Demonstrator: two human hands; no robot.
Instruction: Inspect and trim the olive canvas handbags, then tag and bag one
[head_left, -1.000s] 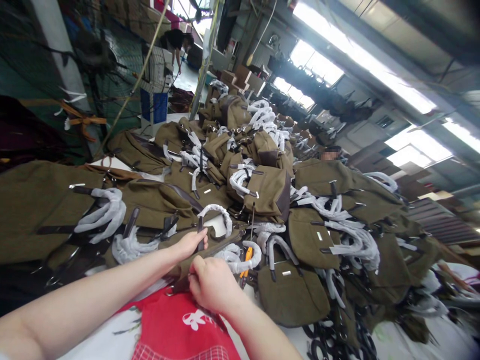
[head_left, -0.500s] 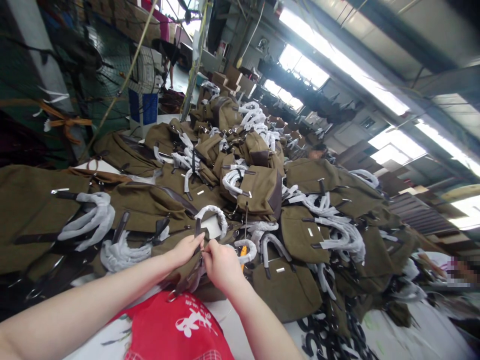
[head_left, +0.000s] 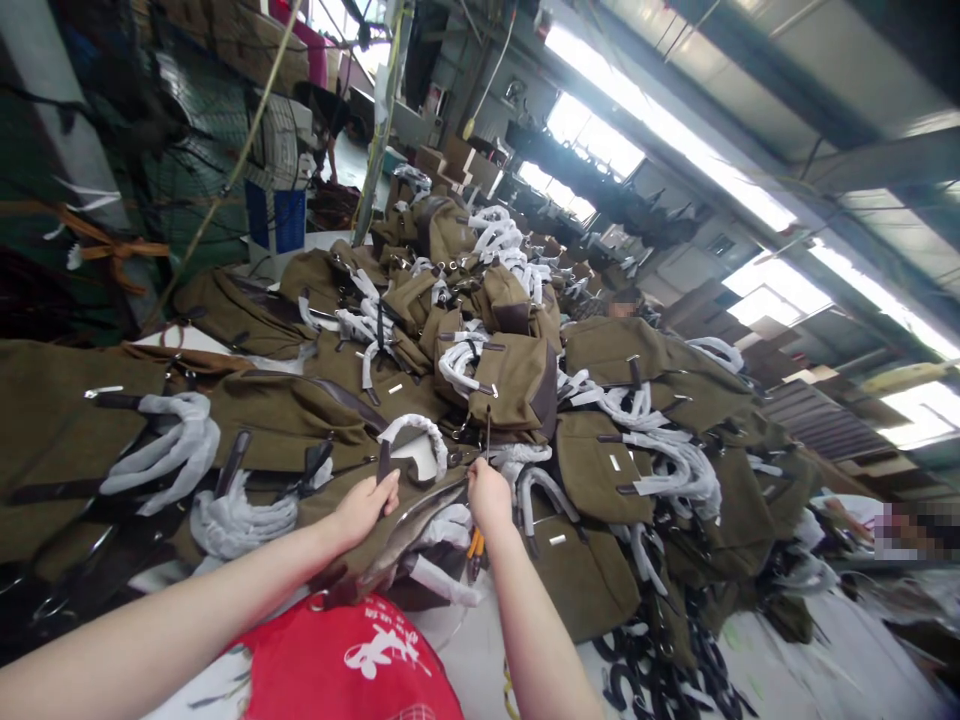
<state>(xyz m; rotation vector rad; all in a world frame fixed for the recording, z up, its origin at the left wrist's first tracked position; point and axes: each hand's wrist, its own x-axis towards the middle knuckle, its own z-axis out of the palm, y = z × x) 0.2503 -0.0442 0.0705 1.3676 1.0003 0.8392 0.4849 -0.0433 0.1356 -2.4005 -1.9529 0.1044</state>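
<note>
An olive canvas bag (head_left: 341, 520) lies in front of me with its mouth parted, showing grey lining (head_left: 409, 535) and white wrapping inside. My left hand (head_left: 367, 508) is closed on the bag's upper edge, by the dark base of a handle (head_left: 420, 425) wrapped in white. At the right end of the mouth, my right hand (head_left: 489, 497) is closed in a pinch; its fingers hide the exact part of the bag they grip. Just below that hand, orange handles (head_left: 476, 545) of a tool show; its kind is hard to make out.
Many olive bags with white-wrapped handles are heaped beyond and on both sides, such as one bag (head_left: 596, 575) at right. Black curved pieces (head_left: 652, 665) lie on the white table (head_left: 787, 670). A metal post (head_left: 379, 130) and blue crate (head_left: 276, 215) stand behind.
My right hand has moved right, away from my left hand, along the bag's mouth. The mouth has come open, exposing the lining. My left hand has shifted slightly left.
</note>
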